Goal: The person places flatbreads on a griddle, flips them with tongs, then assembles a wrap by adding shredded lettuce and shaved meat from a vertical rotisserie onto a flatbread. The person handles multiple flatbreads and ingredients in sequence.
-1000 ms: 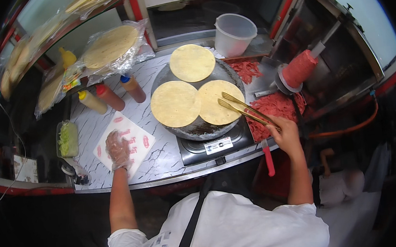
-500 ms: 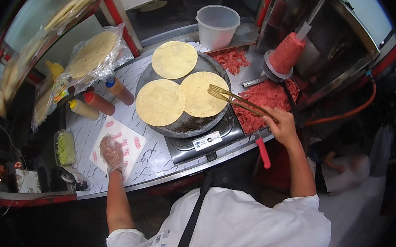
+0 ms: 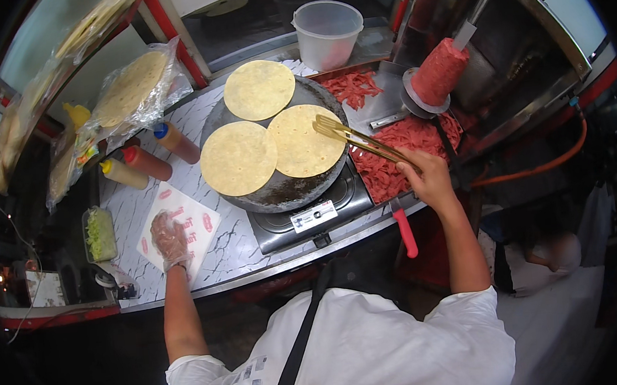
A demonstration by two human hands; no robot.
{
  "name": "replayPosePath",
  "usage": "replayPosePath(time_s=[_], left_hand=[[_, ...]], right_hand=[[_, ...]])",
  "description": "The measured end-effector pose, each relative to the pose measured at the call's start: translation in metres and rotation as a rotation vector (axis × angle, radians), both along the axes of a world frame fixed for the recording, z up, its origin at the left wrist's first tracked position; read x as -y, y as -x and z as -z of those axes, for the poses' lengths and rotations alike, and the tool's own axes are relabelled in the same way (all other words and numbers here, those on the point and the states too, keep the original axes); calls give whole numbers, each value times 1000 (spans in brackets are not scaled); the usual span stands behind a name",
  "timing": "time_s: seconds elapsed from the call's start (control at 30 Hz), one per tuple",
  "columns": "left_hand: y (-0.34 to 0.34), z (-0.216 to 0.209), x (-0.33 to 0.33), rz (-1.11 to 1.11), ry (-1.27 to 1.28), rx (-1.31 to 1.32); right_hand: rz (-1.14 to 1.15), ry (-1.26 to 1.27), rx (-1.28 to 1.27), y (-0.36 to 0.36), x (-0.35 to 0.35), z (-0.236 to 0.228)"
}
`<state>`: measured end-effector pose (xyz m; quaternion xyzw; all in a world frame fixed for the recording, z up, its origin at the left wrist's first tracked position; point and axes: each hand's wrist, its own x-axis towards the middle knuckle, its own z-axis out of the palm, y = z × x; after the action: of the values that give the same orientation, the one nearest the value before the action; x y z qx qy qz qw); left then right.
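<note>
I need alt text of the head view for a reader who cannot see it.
A person's right hand holds tongs over three tortillas on a round griddle. The gloved left hand rests on white paper on the counter. Red meat lies right of the griddle.

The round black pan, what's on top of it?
Three round tortillas lie on the pan. Tongs in the right hand touch one. Their undersides are hidden.

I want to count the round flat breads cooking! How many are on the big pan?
3. One tortilla lies at the back of the pan, one at the front left, and one at the front right under the tongs.
</note>
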<state>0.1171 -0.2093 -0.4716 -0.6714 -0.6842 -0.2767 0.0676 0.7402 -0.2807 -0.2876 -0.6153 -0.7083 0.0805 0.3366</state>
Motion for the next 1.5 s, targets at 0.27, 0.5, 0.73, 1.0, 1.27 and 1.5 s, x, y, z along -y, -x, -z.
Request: replayPosePath(time_s=[0.27,0.5,0.73,1.0,1.27,1.5], left_hand=[[-1,0,0,-44,35,0],[-1,0,-1,-59,52,-12],[5,6,-2,-16,32,-24],[5,7,-2,-24,19,-32],[-1,-1,1,-33,26,-32],[0,1,0,-13,-9,-12]], right_hand=[[-23,2,-60,-4,7,-9],[-18,50,140,-15,16,-19],[-62,36,127,-6,10,-24],[-51,21,168,-4,6,-35],[-18,12,141,-2,0,-29],[8,56,86,3,3,-28]])
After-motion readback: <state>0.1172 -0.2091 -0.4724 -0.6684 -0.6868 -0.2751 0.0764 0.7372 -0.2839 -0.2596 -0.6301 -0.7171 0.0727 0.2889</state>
